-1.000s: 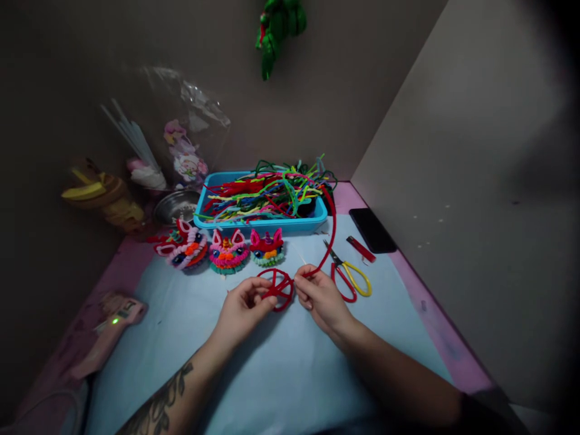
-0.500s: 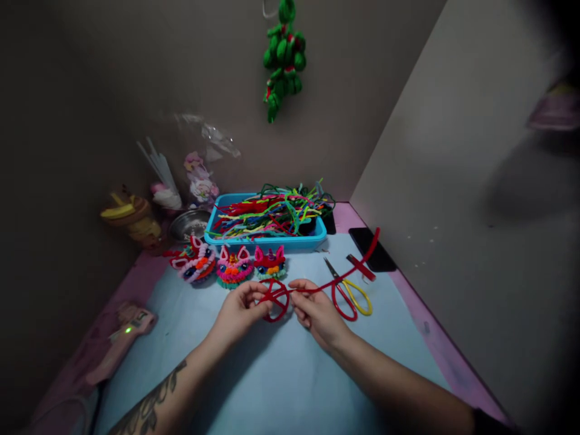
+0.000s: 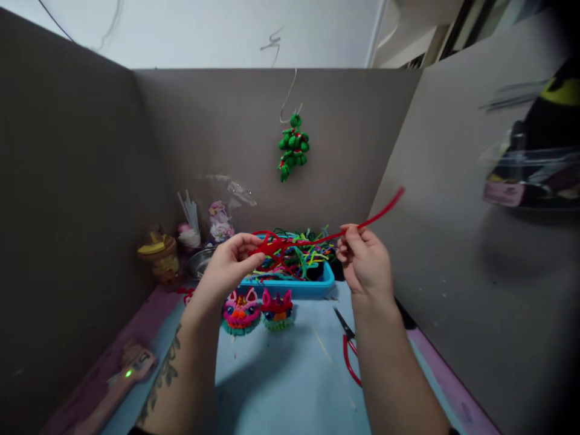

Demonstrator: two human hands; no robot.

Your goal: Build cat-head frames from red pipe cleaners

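Both my hands are raised above the table. My left hand (image 3: pixel 229 264) pinches a red pipe-cleaner ring with crossed spokes (image 3: pixel 270 244). A long red pipe-cleaner strand (image 3: pixel 380 214) runs from the ring to the right, and my right hand (image 3: pixel 365 261) pinches it partway along; its free end points up and right. Behind the hands a blue tray (image 3: pixel 312 285) holds several coloured pipe cleaners. Two finished pipe-cleaner animal faces (image 3: pixel 258 308) lie in front of the tray.
Red-handled scissors (image 3: pixel 348 350) lie under my right forearm. A pink glue gun with a green light (image 3: pixel 122 380) lies at the left front. A steel bowl (image 3: pixel 199 263), a yellow cup (image 3: pixel 158 257) and a plastic bag stand at the back left. A green ornament (image 3: pixel 293 145) hangs on the back wall. Grey partitions enclose the table.
Both hands lifted the red ring and strand off the table to about tray height. The head tilted up, showing more of the partitions.
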